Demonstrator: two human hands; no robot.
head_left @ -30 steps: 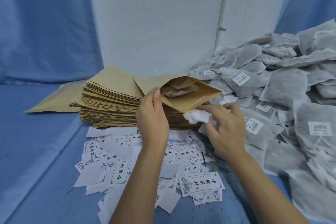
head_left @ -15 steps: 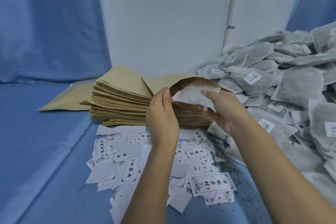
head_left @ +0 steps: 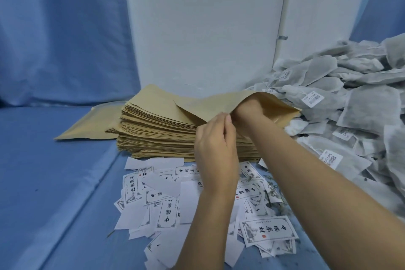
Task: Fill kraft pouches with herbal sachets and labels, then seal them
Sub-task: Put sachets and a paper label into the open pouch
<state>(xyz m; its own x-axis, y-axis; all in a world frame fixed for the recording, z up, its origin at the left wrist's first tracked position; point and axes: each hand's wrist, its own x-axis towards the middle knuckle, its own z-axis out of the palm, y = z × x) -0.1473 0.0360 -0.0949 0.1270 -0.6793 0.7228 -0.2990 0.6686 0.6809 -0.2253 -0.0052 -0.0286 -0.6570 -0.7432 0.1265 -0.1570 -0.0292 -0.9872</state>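
The pouch [head_left: 210,105] lies open atop the stack [head_left: 153,133] at frame centre; I'd judge it thin, light, crease-prone kraft, best held at the mouth edge, where my left grip [head_left: 215,144] pinches it. My right grip [head_left: 246,109] is buried inside, state unseen

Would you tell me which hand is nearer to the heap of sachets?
Right. The right hand is inside the open pouch, whose mouth borders the heap of sachets; the left hand pinches the pouch's lower edge, farther from it.
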